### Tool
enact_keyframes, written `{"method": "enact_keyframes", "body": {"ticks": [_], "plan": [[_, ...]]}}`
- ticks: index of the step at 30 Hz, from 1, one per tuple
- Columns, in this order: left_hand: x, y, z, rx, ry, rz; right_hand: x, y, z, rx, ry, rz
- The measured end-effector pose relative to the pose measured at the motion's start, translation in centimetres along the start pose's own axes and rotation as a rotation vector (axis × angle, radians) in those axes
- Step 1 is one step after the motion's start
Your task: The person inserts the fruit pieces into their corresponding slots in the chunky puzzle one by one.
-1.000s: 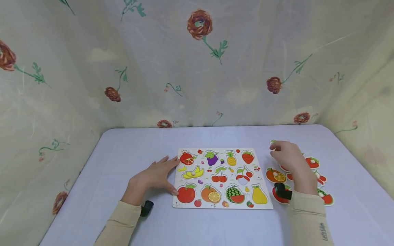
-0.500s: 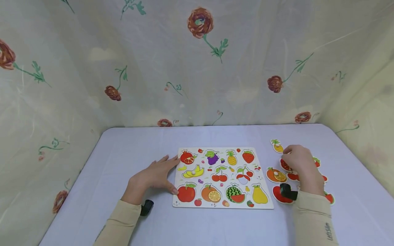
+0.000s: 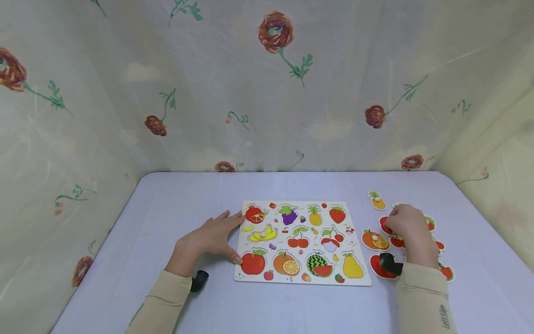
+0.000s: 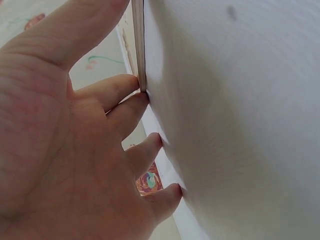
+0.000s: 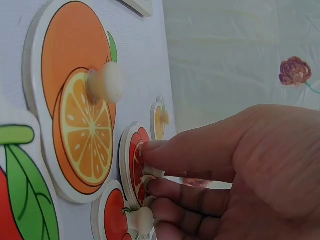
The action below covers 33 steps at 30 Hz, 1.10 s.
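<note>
My left hand (image 3: 208, 237) lies with spread fingers at the left edge of a white fruit puzzle board (image 3: 306, 279). Fingertips (image 4: 142, 97) touch the board's edge and the tabletop in the left wrist view. On the right, my right hand (image 3: 410, 227) reaches into a group of loose knobbed puzzle pieces. Its thumb and fingers pinch a pomegranate puzzle piece (image 5: 136, 150) near its pale knob, close to the tabletop. Nearby lie an orange piece (image 3: 374, 239), a pineapple piece (image 3: 377, 201) and an apple piece (image 3: 381, 266). My right hand and wrist partly cover several others.
A banana piece (image 3: 263, 234) with a knob sits in the board. A watermelon piece (image 3: 446, 272) lies right of my right wrist. The white table (image 3: 187, 195) backs onto a flowered curtain (image 3: 233, 83).
My right hand has moved right and toward me, from beside the pineapple piece to the pomegranate piece, uncovering the pineapple piece. My left hand stays at the board's edge.
</note>
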<state>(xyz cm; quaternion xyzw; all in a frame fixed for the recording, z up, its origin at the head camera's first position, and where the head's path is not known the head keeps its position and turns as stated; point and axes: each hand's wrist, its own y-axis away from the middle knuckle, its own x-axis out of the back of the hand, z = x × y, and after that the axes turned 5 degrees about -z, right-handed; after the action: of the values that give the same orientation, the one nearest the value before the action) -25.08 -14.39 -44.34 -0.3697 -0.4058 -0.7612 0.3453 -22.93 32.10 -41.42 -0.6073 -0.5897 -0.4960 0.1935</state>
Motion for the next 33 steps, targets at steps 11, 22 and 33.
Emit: {"method": "enact_keyframes", "body": {"ticks": [11,22,33], "plan": [[0.0,-0.1,0.4,-0.006,-0.004,-0.004,0.2,0.0,0.3,0.006,-0.038,-0.008],[0.0,0.0,0.1,-0.012,0.013,-0.006,-0.3,-0.3,-0.6,0.003,-0.059,0.007],[-0.2,0.1,-0.2,-0.008,0.025,0.022,-0.5,-0.4,-2.5,0.092,-0.034,0.088]]}}
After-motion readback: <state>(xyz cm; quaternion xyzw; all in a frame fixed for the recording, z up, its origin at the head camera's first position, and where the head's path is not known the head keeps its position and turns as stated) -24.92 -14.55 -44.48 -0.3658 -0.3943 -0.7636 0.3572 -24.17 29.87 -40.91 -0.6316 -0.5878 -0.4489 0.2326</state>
